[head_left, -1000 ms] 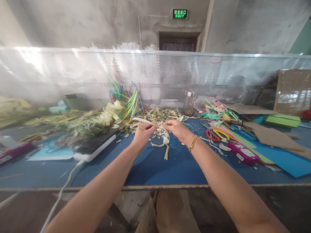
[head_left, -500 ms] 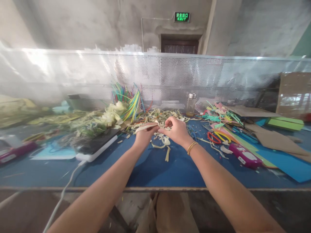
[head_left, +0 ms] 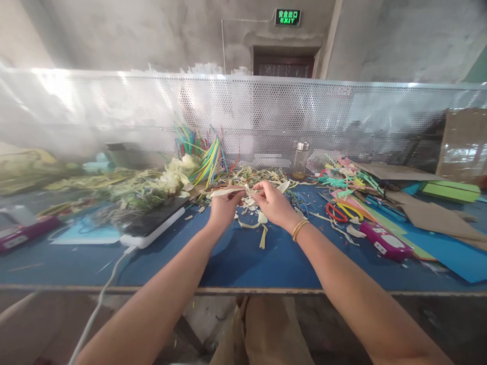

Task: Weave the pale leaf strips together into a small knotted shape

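Observation:
My left hand (head_left: 221,209) and my right hand (head_left: 273,204) meet over the middle of the blue table (head_left: 236,258). Both pinch a pale cream paper strip (head_left: 224,192) that pokes out to the left of my left fingers. A gold bracelet (head_left: 298,229) circles my right wrist. Loose cream strip scraps (head_left: 258,223) lie on the table just under and between my hands. A heap of cream and green shreds (head_left: 262,176) sits right behind them.
A white device with a dark top (head_left: 152,225) and its cable lies left. Bundled coloured strips (head_left: 200,152) and a small jar (head_left: 300,160) stand by the perforated metal screen (head_left: 342,116). Red-handled scissors (head_left: 338,212), a pink tool (head_left: 384,241), coloured paper and cardboard (head_left: 433,215) lie right.
My hands have drawn closer together and shifted slightly away from me. The strip now sticks out flat to the left of my left hand.

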`<state>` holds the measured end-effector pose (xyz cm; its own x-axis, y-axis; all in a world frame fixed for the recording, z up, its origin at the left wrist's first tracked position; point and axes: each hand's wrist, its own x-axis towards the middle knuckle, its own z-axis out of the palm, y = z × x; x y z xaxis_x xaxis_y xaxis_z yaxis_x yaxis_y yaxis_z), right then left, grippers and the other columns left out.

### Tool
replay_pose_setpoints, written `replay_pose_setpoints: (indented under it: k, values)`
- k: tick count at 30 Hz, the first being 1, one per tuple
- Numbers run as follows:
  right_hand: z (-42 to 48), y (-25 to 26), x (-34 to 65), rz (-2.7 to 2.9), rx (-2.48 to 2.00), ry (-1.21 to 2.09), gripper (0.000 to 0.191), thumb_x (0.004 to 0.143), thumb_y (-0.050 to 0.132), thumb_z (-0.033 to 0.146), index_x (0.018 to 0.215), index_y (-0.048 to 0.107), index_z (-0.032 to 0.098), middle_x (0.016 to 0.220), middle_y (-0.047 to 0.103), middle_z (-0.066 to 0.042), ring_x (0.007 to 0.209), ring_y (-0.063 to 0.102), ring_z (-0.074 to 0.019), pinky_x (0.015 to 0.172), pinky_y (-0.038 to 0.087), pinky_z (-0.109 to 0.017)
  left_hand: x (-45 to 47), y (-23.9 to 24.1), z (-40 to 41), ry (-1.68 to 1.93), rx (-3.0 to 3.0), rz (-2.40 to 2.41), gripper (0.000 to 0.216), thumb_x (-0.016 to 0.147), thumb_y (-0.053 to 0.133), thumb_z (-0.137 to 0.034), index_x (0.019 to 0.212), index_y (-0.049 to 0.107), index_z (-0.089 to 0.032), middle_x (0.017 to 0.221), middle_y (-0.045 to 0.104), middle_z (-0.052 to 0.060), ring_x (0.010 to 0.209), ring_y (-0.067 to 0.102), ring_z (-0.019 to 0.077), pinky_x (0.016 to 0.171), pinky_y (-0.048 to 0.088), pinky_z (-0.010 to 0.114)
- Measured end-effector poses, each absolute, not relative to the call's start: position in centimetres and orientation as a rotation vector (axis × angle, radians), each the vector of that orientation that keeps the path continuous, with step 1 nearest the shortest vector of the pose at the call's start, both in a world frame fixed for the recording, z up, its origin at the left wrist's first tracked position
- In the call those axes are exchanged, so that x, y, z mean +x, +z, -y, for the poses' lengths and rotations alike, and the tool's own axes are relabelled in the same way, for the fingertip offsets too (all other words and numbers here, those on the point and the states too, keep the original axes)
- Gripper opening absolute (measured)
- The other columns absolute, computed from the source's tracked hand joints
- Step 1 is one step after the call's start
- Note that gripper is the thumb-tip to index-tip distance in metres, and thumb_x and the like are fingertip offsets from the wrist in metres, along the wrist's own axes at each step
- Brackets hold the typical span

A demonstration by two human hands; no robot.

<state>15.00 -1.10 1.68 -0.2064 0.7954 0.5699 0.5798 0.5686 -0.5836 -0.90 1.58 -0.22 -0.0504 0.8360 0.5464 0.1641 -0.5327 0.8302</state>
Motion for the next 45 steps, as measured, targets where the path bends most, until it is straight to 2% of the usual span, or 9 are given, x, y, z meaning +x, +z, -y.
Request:
replay_pose_setpoints:
  k: [2,4,7,10,17,24,29,33,45]
  values:
    - [1.6,2.2,15.3,2.004,-1.114,0.021,0.029,0.081,0.058,0.034,0.107,0.051,0.021,0.092,0.061,-0.007,0.084,0.056,-0.0198,0.073,0.04,-0.032,-1.1,-0.1,-1.6,1.614,1.763,-1.125,0.02,0.071,0.061,-0.033,0.079,0.068,-0.016,0.061,0.06,0.0,0.056,0.052,0.0126,0.057,0.041,0.025]
    - [1.9,2.6,15.4,2.077,-1.104,-0.168,0.03,0.082,0.058,0.034,0.109,0.054,0.022,0.099,0.06,-0.007,0.087,0.055,-0.0206,0.073,0.038,-0.032,-1.2,-0.1,-1.6,1.622,1.818,-1.155,0.02,0.073,0.06,-0.034,0.077,0.068,-0.016,0.06,0.058,-0.001,0.057,0.05,0.0124,0.057,0.039,0.024]
    - [2.0,2.9,15.6,2.11,-1.13,-0.314,0.02,0.088,0.05,0.032,0.101,0.062,0.024,0.094,0.06,-0.006,0.082,0.054,-0.0187,0.068,0.036,-0.03,-1.4,-0.1,-1.6,1.623,1.852,-1.141,0.02,0.075,0.057,-0.035,0.074,0.065,-0.017,0.058,0.053,-0.002,0.056,0.045,0.0113,0.054,0.034,0.023]
    - [2.0,3.2,15.8,2.099,-1.135,-0.351,0.026,0.091,0.043,0.035,0.093,0.067,0.023,0.089,0.06,-0.006,0.078,0.054,-0.0167,0.066,0.035,-0.029,-1.4,-0.1,-1.7,1.589,1.844,-1.112,0.021,0.076,0.057,-0.037,0.071,0.062,-0.017,0.056,0.048,-0.003,0.054,0.041,0.0107,0.052,0.031,0.023]
    - [1.7,3.0,16.1,1.974,-1.134,-0.302,0.02,0.088,0.049,0.028,0.086,0.067,0.022,0.082,0.064,-0.003,0.079,0.056,-0.0157,0.068,0.037,-0.028,-1.3,-0.4,-2.2,1.605,1.661,-1.037,0.026,0.07,0.065,-0.038,0.082,0.064,-0.015,0.062,0.057,-0.001,0.057,0.048,0.011,0.056,0.036,0.023]
    - [1.1,2.7,16.5,1.928,-1.123,-0.128,0.009,0.082,0.057,0.025,0.077,0.064,0.022,0.073,0.064,0.0,0.07,0.056,-0.0145,0.064,0.038,-0.028,-1.1,-0.1,-1.6,1.592,1.503,-0.968,0.03,0.057,0.076,-0.034,0.077,0.066,-0.014,0.071,0.065,0.002,0.063,0.055,0.0125,0.059,0.039,0.024]
    - [0.9,2.5,16.1,1.912,-0.958,0.035,0.01,0.082,0.056,0.026,0.075,0.062,0.021,0.074,0.063,0.0,0.073,0.056,-0.0139,0.07,0.041,-0.028,-0.9,0.3,-1.2,1.552,1.51,-1.02,0.028,0.062,0.074,-0.037,0.076,0.067,-0.014,0.062,0.061,0.0,0.055,0.048,0.0094,0.054,0.036,0.023]
    - [0.7,2.1,15.7,1.877,-0.91,0.152,0.009,0.081,0.057,0.026,0.075,0.061,0.02,0.073,0.063,0.0,0.069,0.056,-0.0122,0.066,0.043,-0.026,-0.7,0.2,-1.1,1.472,1.477,-0.948,0.028,0.062,0.074,-0.037,0.076,0.066,-0.015,0.055,0.055,-0.003,0.05,0.044,0.0076,0.048,0.031,0.02]
    - [1.0,2.3,15.4,1.799,-0.993,0.155,0.008,0.077,0.056,0.024,0.071,0.058,0.019,0.069,0.062,0.0,0.063,0.055,-0.0118,0.062,0.043,-0.025,-0.6,0.2,-0.6,1.333,1.337,-0.669,0.029,0.063,0.076,-0.03,0.087,0.068,-0.016,0.067,0.06,0.0,0.058,0.051,0.0074,0.056,0.04,0.021]
